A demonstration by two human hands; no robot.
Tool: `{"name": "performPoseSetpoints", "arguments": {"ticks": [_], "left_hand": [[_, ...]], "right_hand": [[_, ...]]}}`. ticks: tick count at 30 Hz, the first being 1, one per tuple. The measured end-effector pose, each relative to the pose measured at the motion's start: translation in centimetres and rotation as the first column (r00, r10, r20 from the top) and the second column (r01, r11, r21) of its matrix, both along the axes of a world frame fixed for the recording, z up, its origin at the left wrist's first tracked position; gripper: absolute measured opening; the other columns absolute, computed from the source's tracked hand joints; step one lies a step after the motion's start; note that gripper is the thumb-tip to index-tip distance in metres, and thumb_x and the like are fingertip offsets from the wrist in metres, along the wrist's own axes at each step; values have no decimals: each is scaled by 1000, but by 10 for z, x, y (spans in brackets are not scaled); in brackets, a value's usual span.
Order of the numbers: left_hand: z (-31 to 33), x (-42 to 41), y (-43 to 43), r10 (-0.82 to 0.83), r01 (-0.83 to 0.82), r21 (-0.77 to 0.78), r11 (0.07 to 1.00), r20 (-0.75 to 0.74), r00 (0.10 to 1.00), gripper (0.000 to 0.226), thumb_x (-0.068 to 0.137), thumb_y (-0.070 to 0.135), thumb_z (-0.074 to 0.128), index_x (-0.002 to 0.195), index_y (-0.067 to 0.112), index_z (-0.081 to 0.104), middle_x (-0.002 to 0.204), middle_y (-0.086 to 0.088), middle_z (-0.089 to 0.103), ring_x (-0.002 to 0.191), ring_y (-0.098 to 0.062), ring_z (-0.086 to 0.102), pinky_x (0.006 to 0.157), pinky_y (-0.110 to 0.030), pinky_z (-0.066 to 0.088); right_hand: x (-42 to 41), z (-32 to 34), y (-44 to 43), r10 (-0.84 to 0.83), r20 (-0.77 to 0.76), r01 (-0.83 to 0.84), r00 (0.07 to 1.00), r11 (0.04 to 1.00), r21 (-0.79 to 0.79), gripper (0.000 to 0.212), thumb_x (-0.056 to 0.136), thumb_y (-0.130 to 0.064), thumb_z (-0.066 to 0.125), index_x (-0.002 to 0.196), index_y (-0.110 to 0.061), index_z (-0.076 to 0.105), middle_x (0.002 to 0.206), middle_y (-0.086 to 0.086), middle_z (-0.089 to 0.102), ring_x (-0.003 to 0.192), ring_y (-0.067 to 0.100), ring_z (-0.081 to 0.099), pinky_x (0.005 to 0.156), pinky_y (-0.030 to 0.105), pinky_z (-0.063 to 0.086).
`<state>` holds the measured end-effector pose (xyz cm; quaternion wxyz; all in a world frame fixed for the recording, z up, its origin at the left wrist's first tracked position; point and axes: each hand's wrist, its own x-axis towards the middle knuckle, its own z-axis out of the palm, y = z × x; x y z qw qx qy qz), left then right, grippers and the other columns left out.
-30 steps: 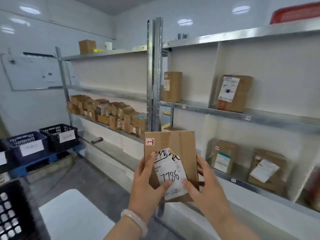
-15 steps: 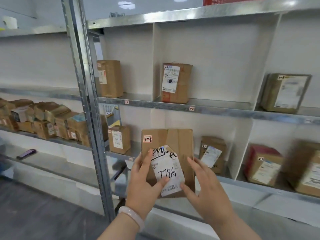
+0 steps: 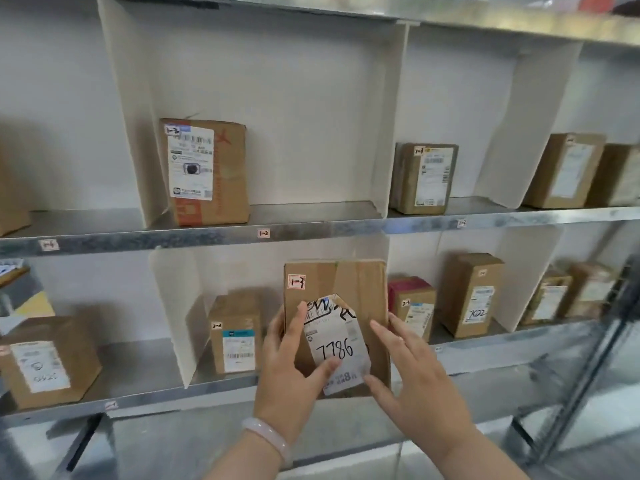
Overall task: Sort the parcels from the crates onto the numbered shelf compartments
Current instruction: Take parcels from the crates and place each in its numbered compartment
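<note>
I hold a flat brown cardboard parcel (image 3: 360,289) upright in front of the shelf. It carries a small sticker reading 1-3 and a white label with 7786 handwritten on it. My left hand (image 3: 287,368) grips its left edge with the thumb across the label. My right hand (image 3: 412,372) holds its right edge and lower corner with fingers spread. The metal shelf (image 3: 311,230) has white dividers and small number tags, 1-2 (image 3: 263,233) and 1-3 (image 3: 461,223), on the upper ledge. A parcel marked 1-3 (image 3: 424,178) stands in the upper right compartment.
Another box (image 3: 207,171) stands in the 1-2 compartment. The lower level holds parcels marked 2-2 (image 3: 235,332) and 2-3 (image 3: 414,306), plus several more boxes to the left and right. A grey metal upright (image 3: 588,368) slants at the far right.
My view has swung right and closer to the shelf; the left shelving and the crates have left the view. Both hands still hold the parcel the same way.
</note>
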<state>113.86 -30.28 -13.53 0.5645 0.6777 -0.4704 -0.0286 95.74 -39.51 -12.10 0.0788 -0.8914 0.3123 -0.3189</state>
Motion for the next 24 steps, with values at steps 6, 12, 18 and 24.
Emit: {"name": "performPoseSetpoints", "arguments": {"ticks": [6, 12, 18, 24], "left_hand": [[5, -21, -59, -119, 119, -17, 993, 31, 992, 96, 74, 30, 85, 131, 73, 20, 145, 24, 20, 136, -3, 27, 105, -4, 24], [18, -60, -113, -198, 202, -53, 978, 65, 978, 93, 75, 27, 84, 133, 67, 23, 145, 17, 21, 129, 1, 26, 102, 1, 26], [29, -111, -180, -151, 169, -144, 975, 130, 980, 100, 73, 36, 85, 129, 81, 15, 142, 32, 18, 135, 14, 21, 115, -24, 31], [61, -166, -251, -95, 133, -211, 968, 180, 979, 99, 75, 30, 84, 133, 76, 17, 142, 30, 21, 137, -3, 29, 112, -33, 41]], "right_hand": [[-31, -1, -31, -162, 43, 162, 986, 987, 4, 75, 82, -54, 64, 144, -47, 22, 155, -12, 24, 138, 9, 28, 108, 31, 34], [-68, 3, -77, -211, 105, 216, 972, 976, -35, 69, 82, -60, 53, 143, -47, 24, 155, -13, 20, 140, 12, 29, 108, 38, 39], [-115, 18, -144, -211, 159, 225, 964, 972, -73, 73, 80, -50, 65, 143, -45, 29, 156, -9, 21, 139, 15, 32, 103, 38, 42], [-171, 47, -216, -212, 162, 234, 964, 964, -126, 74, 80, -51, 68, 142, -45, 28, 156, -6, 23, 138, 14, 28, 104, 32, 33]]}}
